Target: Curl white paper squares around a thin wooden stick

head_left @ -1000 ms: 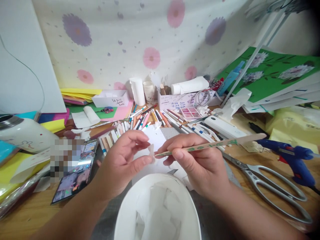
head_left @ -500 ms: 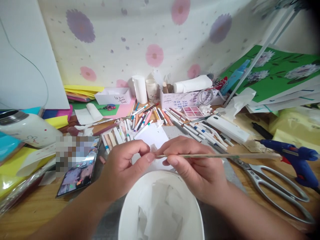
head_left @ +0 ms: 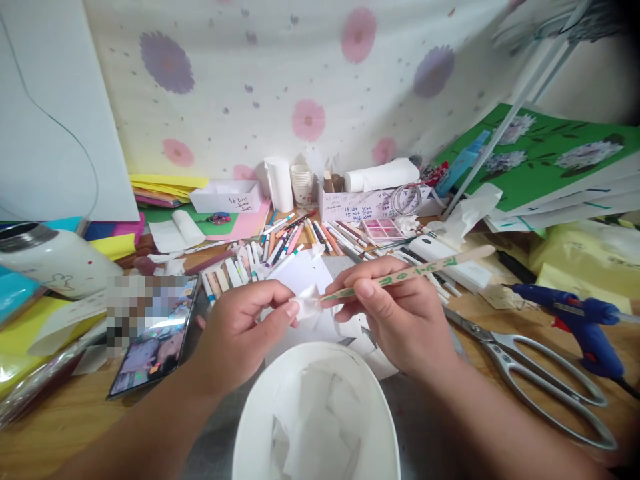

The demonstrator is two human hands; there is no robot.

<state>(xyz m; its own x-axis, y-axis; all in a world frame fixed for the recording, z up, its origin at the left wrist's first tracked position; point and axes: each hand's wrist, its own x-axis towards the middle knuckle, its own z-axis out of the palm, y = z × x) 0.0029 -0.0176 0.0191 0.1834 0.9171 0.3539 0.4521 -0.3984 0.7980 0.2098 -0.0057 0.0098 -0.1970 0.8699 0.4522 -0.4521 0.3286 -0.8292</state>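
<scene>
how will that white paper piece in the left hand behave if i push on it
Likely floppy: the white paper piece looks thin and creased. Probably light and easily torn or crumpled, as the left hand pinches only its edge.

White tub [head_left: 241, 437] cut off by the lower edge, phone [head_left: 163, 347] partly pixelated, box lettering [head_left: 357, 212] too small to read.

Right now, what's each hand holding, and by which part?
Left hand: thin white piece, pinched at its left edge. Right hand: flat green-marked stick, gripped just behind the tip nearest the piece.
</scene>
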